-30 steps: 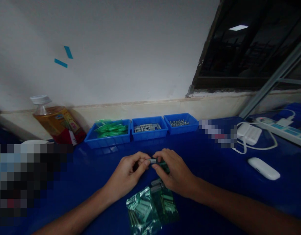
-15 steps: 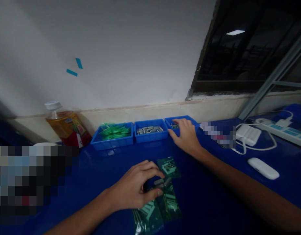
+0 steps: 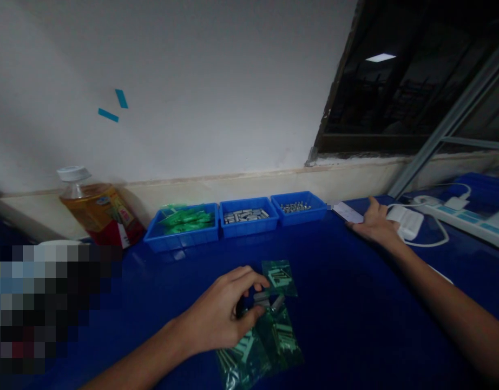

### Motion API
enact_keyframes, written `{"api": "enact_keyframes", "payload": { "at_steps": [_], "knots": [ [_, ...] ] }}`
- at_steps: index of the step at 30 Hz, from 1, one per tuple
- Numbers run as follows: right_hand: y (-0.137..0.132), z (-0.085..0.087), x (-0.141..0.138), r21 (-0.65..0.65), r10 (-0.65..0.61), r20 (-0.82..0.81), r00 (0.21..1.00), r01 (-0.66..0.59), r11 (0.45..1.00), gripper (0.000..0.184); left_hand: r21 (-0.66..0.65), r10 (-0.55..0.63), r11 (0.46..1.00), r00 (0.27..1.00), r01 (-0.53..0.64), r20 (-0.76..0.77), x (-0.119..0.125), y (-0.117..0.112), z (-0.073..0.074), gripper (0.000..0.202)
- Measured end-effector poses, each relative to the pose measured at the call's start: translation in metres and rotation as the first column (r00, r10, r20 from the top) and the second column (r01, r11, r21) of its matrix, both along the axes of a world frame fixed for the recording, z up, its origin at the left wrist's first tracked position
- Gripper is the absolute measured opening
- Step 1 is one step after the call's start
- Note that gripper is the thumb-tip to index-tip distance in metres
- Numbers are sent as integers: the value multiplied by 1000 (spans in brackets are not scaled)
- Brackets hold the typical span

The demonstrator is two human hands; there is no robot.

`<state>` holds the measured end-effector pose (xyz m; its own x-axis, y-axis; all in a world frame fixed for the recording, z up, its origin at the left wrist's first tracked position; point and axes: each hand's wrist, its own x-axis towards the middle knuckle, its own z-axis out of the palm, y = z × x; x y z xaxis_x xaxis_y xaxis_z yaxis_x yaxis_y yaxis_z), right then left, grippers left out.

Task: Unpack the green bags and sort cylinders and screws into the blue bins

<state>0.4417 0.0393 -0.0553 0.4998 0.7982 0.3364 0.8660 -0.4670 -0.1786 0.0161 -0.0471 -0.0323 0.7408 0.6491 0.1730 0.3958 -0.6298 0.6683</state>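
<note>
My left hand [image 3: 221,311] rests on the blue table, its fingers curved and apart beside several short grey metal cylinders [image 3: 278,302]. Around them lie three small green-tinted clear bags: an upper bag [image 3: 279,277], a lower right bag [image 3: 287,341] and a lower left bag [image 3: 244,355]. Pale plugs and screws show inside. My right hand [image 3: 377,225] is over at the right, fingers spread, between a flat pale-faced item [image 3: 347,212] and a white charger block [image 3: 411,223]. I see nothing held in it.
Along the wall stand three blue bins: one with green bags [image 3: 186,219], one with grey cylinders [image 3: 245,216], one with small metal parts [image 3: 295,207]. A drink bottle [image 3: 99,211] stands left. White cables and a power strip [image 3: 472,219] lie right.
My right hand has left the right-hand bin and moved right, towards the charger, its fingers now spread. My left hand stays by the grey cylinders, thumb and fingertips slightly closer. The view has shifted a little.
</note>
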Motion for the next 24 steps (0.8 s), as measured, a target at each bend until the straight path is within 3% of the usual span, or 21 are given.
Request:
{"api": "enact_keyframes", "payload": {
  "at_steps": [3, 10, 13, 16, 18, 19, 22, 24],
  "knots": [
    [3, 0, 5, 29, -18, -32, 999, 18, 999, 100, -11, 9, 1000, 1000, -9, 6, 0, 0, -1, 28],
    [1, 5, 3, 33, 4, -3, 1000, -4, 999, 96, 33, 125, 992, 992, -125, 17, 4, 6, -9, 13],
    [-5, 16, -16, 75, 62, 71, 996, -67, 995, 92, 50, 150, 987, 989, -149, 1, 5, 6, -8, 11],
    [-15, 30, -55, 183, 213, 121, 970, -232, 955, 77, 41, 145, 989, 989, -144, -11, 6, 7, -6, 10],
    [-26, 36, -92, 288, 386, 133, 913, -408, 866, 62, -2, 158, 987, 987, -158, -1, 7, 9, -7, 11],
    [-32, 36, -112, 326, 502, 129, 855, -514, 793, 55, -36, 168, 985, 986, -168, 10, 6, 11, -7, 13],
    [-54, 29, -169, 333, 805, 75, 589, -776, 536, 40, -140, 205, 970, 978, -198, 41, 4, 16, -7, 17],
    [-67, 21, -197, 299, 912, 4, 409, -871, 389, 35, -161, 222, 964, 974, -212, 43, 2, 17, -6, 16]
  ]
}}
